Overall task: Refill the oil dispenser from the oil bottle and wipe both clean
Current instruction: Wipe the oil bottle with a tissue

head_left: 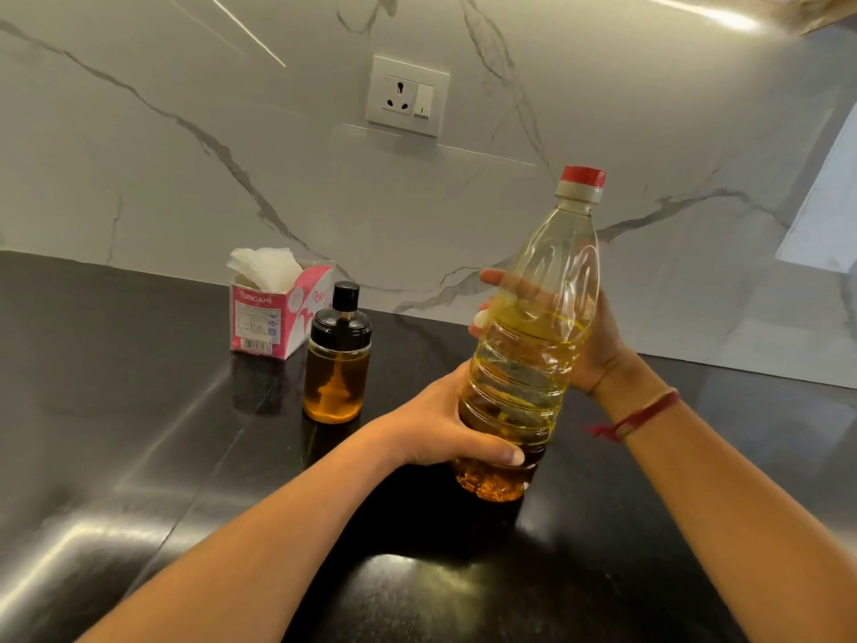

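A clear plastic oil bottle (533, 345) with a red cap, about two-thirds full of yellow oil, leans slightly right above the black counter. My left hand (436, 424) grips its lower part, thumb across the front. My right hand (589, 336) holds its middle from behind, fingers wrapped round the far side. To the left stands the glass oil dispenser (336, 364) with a black lid on, holding amber oil, untouched.
A pink tissue box (273, 313) with white tissues sticking out stands behind the dispenser near the marble wall. A wall socket (407, 96) is above. The glossy black counter (139, 457) stretches left and towards me.
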The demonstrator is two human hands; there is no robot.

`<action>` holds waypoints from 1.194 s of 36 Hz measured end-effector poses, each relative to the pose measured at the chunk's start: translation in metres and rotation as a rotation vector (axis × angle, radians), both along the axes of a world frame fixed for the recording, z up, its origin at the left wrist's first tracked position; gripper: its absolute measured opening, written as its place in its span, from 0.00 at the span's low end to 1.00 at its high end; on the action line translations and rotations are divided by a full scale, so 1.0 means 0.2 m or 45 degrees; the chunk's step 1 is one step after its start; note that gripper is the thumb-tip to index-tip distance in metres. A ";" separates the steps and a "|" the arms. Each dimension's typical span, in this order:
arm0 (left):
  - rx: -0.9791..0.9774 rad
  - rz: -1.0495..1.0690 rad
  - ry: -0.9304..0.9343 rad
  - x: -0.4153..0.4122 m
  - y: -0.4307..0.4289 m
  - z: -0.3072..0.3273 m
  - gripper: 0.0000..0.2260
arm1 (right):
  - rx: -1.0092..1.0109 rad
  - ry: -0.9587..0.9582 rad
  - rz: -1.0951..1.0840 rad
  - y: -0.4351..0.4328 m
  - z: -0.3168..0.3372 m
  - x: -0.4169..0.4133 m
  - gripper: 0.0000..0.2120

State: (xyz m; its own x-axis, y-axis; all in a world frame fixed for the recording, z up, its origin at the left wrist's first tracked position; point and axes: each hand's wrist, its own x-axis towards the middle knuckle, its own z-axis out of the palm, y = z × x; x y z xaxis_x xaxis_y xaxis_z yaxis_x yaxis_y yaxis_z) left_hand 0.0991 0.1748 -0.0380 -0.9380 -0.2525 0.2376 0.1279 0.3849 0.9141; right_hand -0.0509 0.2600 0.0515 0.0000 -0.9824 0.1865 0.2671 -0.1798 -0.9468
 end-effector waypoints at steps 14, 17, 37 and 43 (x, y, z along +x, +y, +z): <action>0.020 0.058 -0.018 0.02 0.00 0.00 0.35 | -0.271 0.974 -1.015 0.41 -0.15 0.13 0.11; 0.008 0.051 -0.009 0.02 0.01 0.00 0.35 | -0.441 1.179 -1.204 0.50 -0.17 0.21 0.10; -0.019 0.081 0.040 -0.02 0.00 -0.03 0.38 | -0.664 2.880 -1.529 0.23 -0.05 0.59 0.16; -0.035 0.084 0.035 -0.02 -0.01 -0.03 0.38 | -0.401 3.170 -1.605 0.23 -0.07 0.61 0.16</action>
